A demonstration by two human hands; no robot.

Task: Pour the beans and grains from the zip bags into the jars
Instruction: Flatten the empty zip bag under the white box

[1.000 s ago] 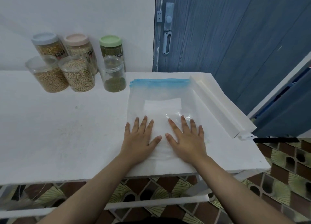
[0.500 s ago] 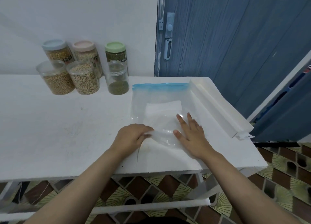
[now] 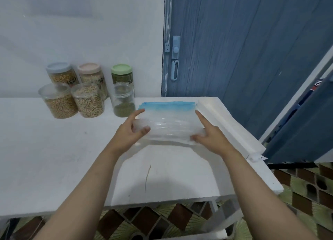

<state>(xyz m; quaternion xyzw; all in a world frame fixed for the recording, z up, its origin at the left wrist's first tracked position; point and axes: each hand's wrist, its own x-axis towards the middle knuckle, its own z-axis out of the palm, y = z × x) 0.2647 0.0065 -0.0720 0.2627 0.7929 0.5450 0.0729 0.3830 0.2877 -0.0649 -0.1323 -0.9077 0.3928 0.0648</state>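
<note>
Item: empty zip bags point(image 3: 168, 126), rolled, long axis crosswise between my hands, left hand point(image 3: 128, 131) and right hand point(image 3: 210, 137) each curled round one end, equally near; open jars point(image 3: 88, 102) stand beyond my left hand.

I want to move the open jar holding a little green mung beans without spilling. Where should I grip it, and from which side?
Grip the clear open jar of green beans round its upper wall, just below the rim, coming from the front. It stands upright, lidless, with beans only at the bottom. The green-lidded jar stands close behind it, the grain jar to its left, and the left hand and rolled clear zip bag to its right.
</note>
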